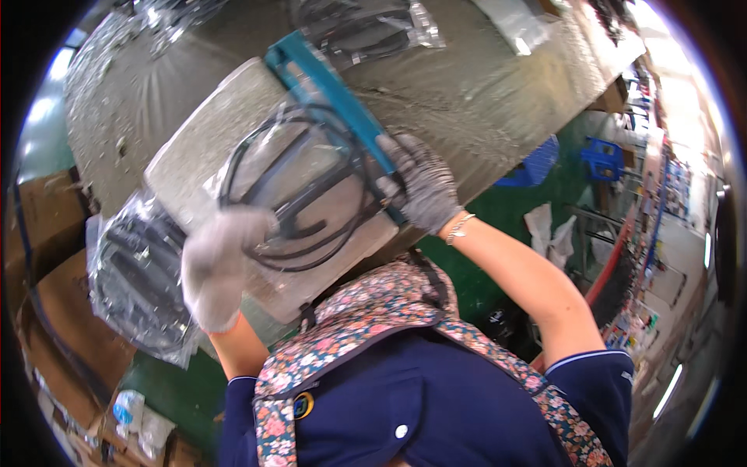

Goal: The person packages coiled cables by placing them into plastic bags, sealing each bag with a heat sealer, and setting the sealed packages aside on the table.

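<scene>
A long teal bar-shaped device (331,97), looking like a bag sealer, lies slantwise on the table. My right hand (424,183), in a grey knit glove, has its fingers and thumb around the near end of the bar. Beside the bar is a clear plastic bag (268,152) with black looped tubing or cable (358,210) and flat black strips. It rests on a pale grey board (194,152). My left hand (222,268), also gloved, is at the bag's near left side. Motion smears it, so its fingers and any hold on the bag are unclear.
Another bagged bundle of black parts (144,276) lies by the table's left edge, and one more (366,31) at the back. Wrinkled plastic sheeting (475,101) covers the table. Cardboard boxes (78,311) stand at left; a blue crate (603,159) is at right.
</scene>
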`<act>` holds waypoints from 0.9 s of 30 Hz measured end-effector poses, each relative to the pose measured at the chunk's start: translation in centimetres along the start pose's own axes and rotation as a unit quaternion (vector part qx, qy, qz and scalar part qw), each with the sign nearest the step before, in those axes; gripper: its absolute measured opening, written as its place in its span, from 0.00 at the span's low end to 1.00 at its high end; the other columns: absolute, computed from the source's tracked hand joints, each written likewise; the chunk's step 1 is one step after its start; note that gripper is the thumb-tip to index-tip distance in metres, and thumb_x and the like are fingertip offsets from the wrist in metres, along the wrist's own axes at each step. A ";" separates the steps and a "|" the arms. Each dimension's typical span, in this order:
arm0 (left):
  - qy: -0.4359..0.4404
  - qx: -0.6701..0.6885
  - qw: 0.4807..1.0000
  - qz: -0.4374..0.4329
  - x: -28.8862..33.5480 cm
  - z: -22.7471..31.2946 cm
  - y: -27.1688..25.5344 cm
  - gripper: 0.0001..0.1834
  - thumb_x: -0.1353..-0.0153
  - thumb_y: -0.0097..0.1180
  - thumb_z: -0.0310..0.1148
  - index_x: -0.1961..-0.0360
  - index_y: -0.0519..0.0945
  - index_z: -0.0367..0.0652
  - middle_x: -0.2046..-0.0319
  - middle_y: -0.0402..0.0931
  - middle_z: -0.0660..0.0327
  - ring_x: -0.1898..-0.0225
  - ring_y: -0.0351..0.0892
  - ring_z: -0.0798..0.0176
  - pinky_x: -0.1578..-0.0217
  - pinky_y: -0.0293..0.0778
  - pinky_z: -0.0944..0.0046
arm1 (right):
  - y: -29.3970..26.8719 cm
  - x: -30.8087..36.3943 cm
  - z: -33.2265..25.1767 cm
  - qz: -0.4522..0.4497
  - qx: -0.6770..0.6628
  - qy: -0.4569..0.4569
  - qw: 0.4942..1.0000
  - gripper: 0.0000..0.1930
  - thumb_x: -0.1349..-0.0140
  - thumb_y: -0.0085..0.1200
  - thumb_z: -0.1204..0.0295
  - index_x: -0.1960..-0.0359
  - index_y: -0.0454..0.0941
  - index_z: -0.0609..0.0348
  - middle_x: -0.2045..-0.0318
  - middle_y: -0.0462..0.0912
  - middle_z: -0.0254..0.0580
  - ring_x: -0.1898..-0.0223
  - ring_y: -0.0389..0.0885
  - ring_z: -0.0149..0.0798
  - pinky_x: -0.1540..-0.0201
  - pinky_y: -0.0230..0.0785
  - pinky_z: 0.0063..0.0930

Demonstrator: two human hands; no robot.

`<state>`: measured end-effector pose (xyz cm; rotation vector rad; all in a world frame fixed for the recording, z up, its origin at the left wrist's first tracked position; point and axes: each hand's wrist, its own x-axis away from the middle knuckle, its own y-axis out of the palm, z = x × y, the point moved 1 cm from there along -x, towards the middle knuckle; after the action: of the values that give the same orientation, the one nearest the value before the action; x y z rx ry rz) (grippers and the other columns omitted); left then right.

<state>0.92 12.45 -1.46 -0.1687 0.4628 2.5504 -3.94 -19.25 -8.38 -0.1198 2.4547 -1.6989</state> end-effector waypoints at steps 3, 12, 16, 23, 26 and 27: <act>0.084 -0.087 0.989 -0.081 1.4 3.9 -1.5 0.16 0.40 0.55 0.30 0.50 0.79 0.43 0.54 0.80 0.52 0.54 0.77 0.50 0.52 0.70 0.47 | 0.2 0.6 0.7 -0.016 0.015 0.024 0.999 0.32 0.40 0.56 0.57 0.33 0.64 0.45 0.41 0.71 0.51 0.43 0.72 0.55 0.41 0.66 0.49; 0.109 -0.406 0.858 -0.295 1.2 10.0 3.8 0.19 0.44 0.54 0.37 0.51 0.80 0.51 0.52 0.78 0.62 0.51 0.76 0.49 0.49 0.69 0.39 | 0.8 0.8 1.2 0.017 0.017 -0.015 1.000 0.33 0.40 0.57 0.57 0.32 0.63 0.43 0.43 0.73 0.51 0.43 0.72 0.55 0.40 0.65 0.48; -0.080 -0.588 0.772 -0.227 3.4 8.0 5.2 0.25 0.50 0.51 0.34 0.47 0.79 0.49 0.55 0.80 0.62 0.50 0.77 0.54 0.45 0.69 0.53 | 1.0 1.0 1.4 0.017 0.011 -0.005 1.000 0.33 0.40 0.57 0.57 0.32 0.63 0.43 0.42 0.72 0.51 0.43 0.72 0.55 0.40 0.65 0.47; -0.265 -0.454 0.827 -0.200 10.8 2.1 2.0 0.16 0.48 0.55 0.37 0.58 0.83 0.52 0.67 0.84 0.61 0.62 0.82 0.55 0.60 0.73 0.59 | 0.2 0.5 0.7 -0.025 0.020 0.019 0.999 0.34 0.39 0.55 0.54 0.31 0.60 0.42 0.40 0.70 0.51 0.40 0.69 0.54 0.38 0.63 0.48; -0.275 -0.420 0.849 -0.168 12.3 -0.1 1.8 0.14 0.51 0.58 0.37 0.61 0.85 0.50 0.66 0.85 0.59 0.63 0.82 0.52 0.60 0.74 0.59 | 0.3 0.7 1.1 -0.027 0.029 0.021 0.999 0.34 0.38 0.54 0.54 0.31 0.60 0.43 0.39 0.70 0.51 0.40 0.69 0.55 0.38 0.63 0.48; -0.305 -0.383 0.862 -0.132 12.5 -0.3 2.0 0.14 0.51 0.60 0.34 0.61 0.85 0.48 0.65 0.85 0.57 0.62 0.83 0.53 0.60 0.74 0.60 | 0.2 0.7 1.0 -0.018 0.027 0.011 0.999 0.34 0.38 0.54 0.54 0.31 0.60 0.43 0.39 0.70 0.51 0.40 0.69 0.55 0.38 0.63 0.47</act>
<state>-10.74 16.87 -3.76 0.2776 -0.7766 2.2032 -4.46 -20.18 -8.96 -0.1405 2.4341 -1.7883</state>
